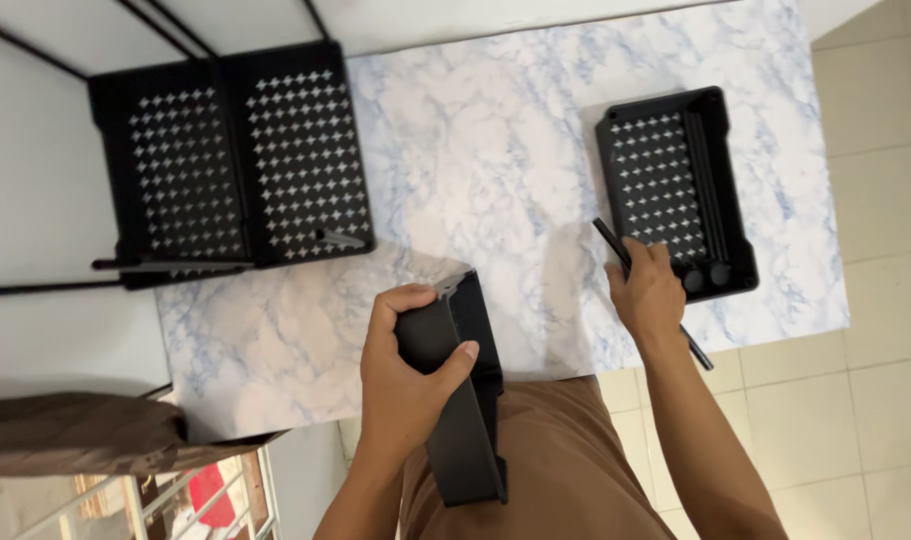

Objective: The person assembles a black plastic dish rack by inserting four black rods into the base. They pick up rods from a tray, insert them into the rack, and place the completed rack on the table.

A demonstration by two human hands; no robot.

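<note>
1. left hand (408, 375) is wrapped around a black tray (456, 390) stood on its edge, thumb clamped over the side, resting against the lap at the table's (476, 150) near edge.
2. right hand (648, 295) is closed on a thin black rod (644, 290), lying slantwise just beside a second perforated tray (671, 190) that lies flat on the marble top.
3. looks like the assembly stage: rod meets tray.
4. next move probably needs the rod end lined up with a corner socket, i'd guess.
5. part-built black shelf unit (236, 160) sits far left.
</note>
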